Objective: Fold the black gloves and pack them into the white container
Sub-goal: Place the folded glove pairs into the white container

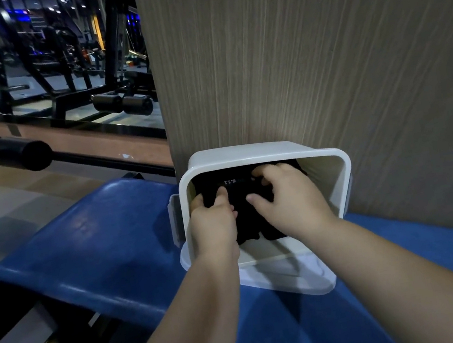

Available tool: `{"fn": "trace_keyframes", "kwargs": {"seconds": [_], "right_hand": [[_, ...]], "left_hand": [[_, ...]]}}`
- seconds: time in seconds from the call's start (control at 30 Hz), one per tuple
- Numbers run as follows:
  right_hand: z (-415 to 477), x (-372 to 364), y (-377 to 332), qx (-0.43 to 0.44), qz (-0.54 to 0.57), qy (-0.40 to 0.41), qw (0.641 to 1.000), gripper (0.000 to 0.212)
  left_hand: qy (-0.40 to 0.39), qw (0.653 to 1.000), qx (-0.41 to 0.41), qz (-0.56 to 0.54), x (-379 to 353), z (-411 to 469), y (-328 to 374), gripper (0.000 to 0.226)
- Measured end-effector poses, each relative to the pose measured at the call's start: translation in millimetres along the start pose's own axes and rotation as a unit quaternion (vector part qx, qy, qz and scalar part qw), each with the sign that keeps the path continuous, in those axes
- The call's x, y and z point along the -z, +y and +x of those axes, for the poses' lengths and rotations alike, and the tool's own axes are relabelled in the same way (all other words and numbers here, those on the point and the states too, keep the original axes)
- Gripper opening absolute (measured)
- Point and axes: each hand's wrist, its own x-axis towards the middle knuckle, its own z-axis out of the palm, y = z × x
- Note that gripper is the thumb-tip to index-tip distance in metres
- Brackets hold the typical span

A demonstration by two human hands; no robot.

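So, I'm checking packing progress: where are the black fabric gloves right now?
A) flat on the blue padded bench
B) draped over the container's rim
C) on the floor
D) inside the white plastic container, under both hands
D: the black fabric gloves sit inside the white plastic container, with the left hand and right hand on them.

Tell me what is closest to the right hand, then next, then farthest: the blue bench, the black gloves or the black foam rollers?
1. black gloves: inside the white container, touching the right hand.
2. blue bench: underneath the white container, spreading to the left.
3. black foam rollers: far back, upper left.
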Motion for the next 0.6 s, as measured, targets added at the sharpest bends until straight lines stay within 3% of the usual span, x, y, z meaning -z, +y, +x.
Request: {"fn": "trace_keyframes", "kwargs": {"seconds": [0.1, 0.27, 0.4, 0.6], "right_hand": [[2, -8, 1, 0.105, -0.074, -0.018, 0.992, 0.056], [21, -22, 6, 0.128, -0.154, -0.11, 0.974, 0.061], [31, -31, 11, 0.118, -0.158, -0.143, 0.97, 0.055], [30, -36, 13, 0.105, -0.148, -0.16, 0.97, 0.052]], "left_hand": [[-0.012, 1.0, 0.012, 0.014, -1, -1, 5, 0.038], [-0.017, 0.997, -0.029, 0.074, 0, 4, 3, 0.049], [-0.003, 0.949, -0.136, 0.286, 1, 1, 0, 0.064], [-0.01, 0.905, -0.232, 0.358, 0, -6, 1, 0.059]]}}
